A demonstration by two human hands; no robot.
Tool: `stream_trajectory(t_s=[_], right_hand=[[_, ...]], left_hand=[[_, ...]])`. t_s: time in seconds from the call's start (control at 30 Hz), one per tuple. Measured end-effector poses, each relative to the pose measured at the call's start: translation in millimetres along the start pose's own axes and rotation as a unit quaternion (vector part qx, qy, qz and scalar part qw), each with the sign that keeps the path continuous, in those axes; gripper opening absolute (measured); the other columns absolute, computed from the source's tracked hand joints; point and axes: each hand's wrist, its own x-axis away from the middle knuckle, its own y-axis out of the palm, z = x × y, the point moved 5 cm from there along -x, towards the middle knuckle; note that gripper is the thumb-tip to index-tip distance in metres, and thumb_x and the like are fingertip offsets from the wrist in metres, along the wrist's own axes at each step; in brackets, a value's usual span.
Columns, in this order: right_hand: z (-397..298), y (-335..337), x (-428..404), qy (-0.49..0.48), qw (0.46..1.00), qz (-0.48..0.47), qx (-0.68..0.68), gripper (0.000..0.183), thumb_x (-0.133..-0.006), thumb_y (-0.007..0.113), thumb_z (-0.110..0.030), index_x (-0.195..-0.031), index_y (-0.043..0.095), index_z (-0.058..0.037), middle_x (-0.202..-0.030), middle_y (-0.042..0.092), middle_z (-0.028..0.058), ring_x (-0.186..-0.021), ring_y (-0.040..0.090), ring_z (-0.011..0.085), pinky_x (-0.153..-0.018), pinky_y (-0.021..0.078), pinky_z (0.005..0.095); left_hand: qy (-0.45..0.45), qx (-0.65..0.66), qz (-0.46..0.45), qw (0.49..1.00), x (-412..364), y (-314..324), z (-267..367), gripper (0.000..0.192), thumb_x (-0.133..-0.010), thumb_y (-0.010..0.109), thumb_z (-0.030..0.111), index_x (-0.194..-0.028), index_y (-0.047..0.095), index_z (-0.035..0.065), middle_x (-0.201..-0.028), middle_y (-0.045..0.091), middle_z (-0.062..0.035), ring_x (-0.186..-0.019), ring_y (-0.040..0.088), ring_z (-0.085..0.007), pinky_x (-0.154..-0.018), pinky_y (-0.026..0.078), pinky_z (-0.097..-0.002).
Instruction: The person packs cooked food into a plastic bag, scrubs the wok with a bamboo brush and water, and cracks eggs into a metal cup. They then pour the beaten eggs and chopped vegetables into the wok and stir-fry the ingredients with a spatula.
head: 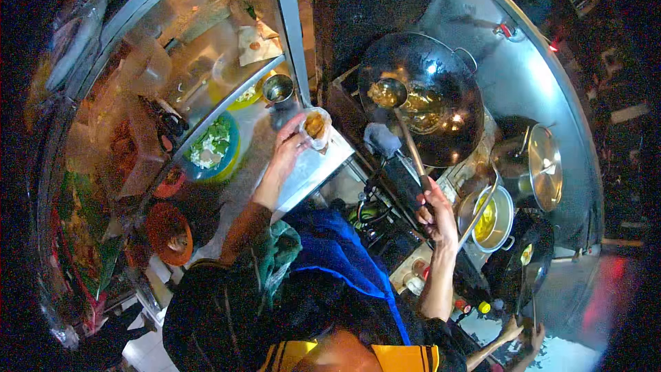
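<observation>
My left hand point(290, 140) grips a small clear plastic bag or cup with brown food point(316, 125) in it, over the corner of the steel counter point(310, 175). In my right hand point(438, 212) is the handle of a long ladle point(409, 139). The ladle's bowl lies inside a large dark wok point(454, 93), at its left side, with brown food in it. Brownish, shiny liquid point(426, 108) shows at the bottom of the wok.
Left of me stand a blue-rimmed bowl point(235, 139) with chopped greens, a metal cup point(278, 88) and an orange basin point(169, 235). A pot of yellow liquid point(503, 212) and a lidded pot point(545, 165) are right. At lower right, another person's hands point(511, 330) work near a smaller pan point(542, 248).
</observation>
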Motion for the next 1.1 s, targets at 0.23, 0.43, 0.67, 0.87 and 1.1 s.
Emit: stream_trajectory(t_s=[0.23,0.43,0.67,0.87,1.1], right_hand=[[-11.2,12.7,-1.6,0.022,0.996,-0.054,-0.071,0.047,-0.095,0.047,-0.012,-0.141,0.036,-0.0113,-0.085,0.052,0.0052,-0.039,0.032,0.0043,-0.037,0.0276,0.0189],[-17.8,19.2,8.9,-0.019,0.999,-0.017,0.024,0.05,-0.094,0.049,-0.012,-0.143,0.036,-0.01,-0.083,0.052,0.0047,-0.04,0.033,0.004,-0.039,0.0299,0.019],[-23.4,25.0,60.2,-0.027,0.996,-0.03,0.082,0.057,-0.089,0.055,-0.013,-0.143,0.036,-0.0073,-0.081,0.056,0.0051,-0.041,0.035,0.0035,-0.039,0.0292,0.018],[-8.3,41.9,81.2,-0.083,0.941,-0.031,0.325,0.06,-0.083,0.057,-0.006,-0.141,0.042,-0.0042,-0.117,0.059,0.0064,-0.079,0.055,0.0092,-0.061,0.044,0.0201],[-12.3,89.6,105.9,-0.099,0.83,-0.019,0.549,0.057,-0.085,0.056,-0.005,-0.14,0.042,-0.0063,-0.126,0.058,0.0178,-0.099,0.062,0.0225,-0.073,0.0515,0.0261]], left_hand=[[0.028,0.043,-0.013,0.999,2.3,15.6,-8.1,0.058,-0.083,0.053,-0.004,-0.139,0.044,0.0092,-0.126,0.056,-0.0033,-0.095,0.06,-0.0146,-0.085,0.049,-0.0316],[0.04,0.055,0.007,0.998,-8.7,13.5,-9.4,0.058,-0.084,0.052,-0.003,-0.139,0.044,0.0098,-0.127,0.054,-0.0038,-0.098,0.057,-0.0137,-0.084,0.05,-0.0333],[0.056,0.066,0.039,0.995,-15.6,14.8,-18.6,0.057,-0.085,0.054,-0.005,-0.139,0.042,0.0094,-0.094,0.06,-0.0064,-0.077,0.061,-0.0147,-0.072,0.053,-0.0274],[0.074,0.088,0.035,0.993,-18.8,43.1,-18.6,0.056,-0.088,0.055,-0.004,-0.14,0.041,0.0096,-0.082,0.059,-0.0029,-0.069,0.057,-0.0121,-0.066,0.052,-0.027],[0.083,0.126,0.114,0.982,-14.6,42.9,-14.3,0.056,-0.087,0.061,0.0,-0.139,0.042,0.0091,-0.139,0.045,-0.0054,-0.102,0.059,-0.02,-0.089,0.054,-0.0381]])
